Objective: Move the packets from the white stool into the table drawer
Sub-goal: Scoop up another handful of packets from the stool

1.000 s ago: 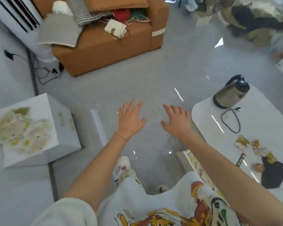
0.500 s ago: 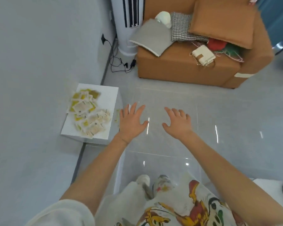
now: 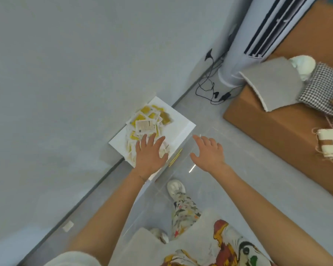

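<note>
A white stool [image 3: 178,122] stands against the grey wall, left of centre. Several yellow and white packets [image 3: 145,124] lie in a loose heap on its top. My left hand [image 3: 149,155] hovers palm down over the near part of the heap with fingers spread, holding nothing. My right hand [image 3: 209,153] is spread open above the floor just right of the stool, empty. The table and its drawer are out of view.
A brown sofa [image 3: 288,129] with cushions and cloths fills the right side. A white standing air conditioner [image 3: 244,54] stands in the corner, with black cables [image 3: 212,91] on the floor beside it. My legs and shoes [image 3: 176,188] are below the hands.
The view has swung left, toward the stool. The stool and packets now lie right under my left hand. Both hands stay open and spread.
</note>
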`<state>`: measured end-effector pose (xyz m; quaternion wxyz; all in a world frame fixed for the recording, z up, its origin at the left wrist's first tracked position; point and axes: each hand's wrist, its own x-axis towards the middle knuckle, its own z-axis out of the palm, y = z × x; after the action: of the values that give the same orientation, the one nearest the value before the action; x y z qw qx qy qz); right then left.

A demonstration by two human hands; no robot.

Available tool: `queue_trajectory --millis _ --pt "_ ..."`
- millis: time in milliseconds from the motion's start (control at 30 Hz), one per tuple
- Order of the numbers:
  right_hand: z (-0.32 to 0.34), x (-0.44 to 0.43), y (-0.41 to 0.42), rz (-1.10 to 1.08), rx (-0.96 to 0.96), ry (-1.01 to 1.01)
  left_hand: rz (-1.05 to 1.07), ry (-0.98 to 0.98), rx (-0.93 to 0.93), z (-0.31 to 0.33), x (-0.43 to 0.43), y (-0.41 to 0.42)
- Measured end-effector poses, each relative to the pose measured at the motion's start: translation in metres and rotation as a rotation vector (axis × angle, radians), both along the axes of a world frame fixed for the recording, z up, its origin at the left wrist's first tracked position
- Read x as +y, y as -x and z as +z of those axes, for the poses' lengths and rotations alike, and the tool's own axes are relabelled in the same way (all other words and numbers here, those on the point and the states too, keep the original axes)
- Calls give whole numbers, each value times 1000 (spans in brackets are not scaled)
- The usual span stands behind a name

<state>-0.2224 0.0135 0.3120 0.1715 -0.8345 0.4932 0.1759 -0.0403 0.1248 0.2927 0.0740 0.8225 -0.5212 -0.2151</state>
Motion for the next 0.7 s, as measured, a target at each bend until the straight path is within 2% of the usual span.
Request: queue_trajectory --millis 233,433,600,700 --pt "-21 -75 -75 233 46 -43 296 -91 63 -17 -17 -55" --pt "-38 -111 -125 297 17 -90 534 -104 140 -35 -14 -85" --pt "-85 -126 -161 187 -41 -204 669 -114 260 -85 -10 -100" --pt "-139 -126 -187 -6 -129 -400 782 -32 465 -135 -12 -111"
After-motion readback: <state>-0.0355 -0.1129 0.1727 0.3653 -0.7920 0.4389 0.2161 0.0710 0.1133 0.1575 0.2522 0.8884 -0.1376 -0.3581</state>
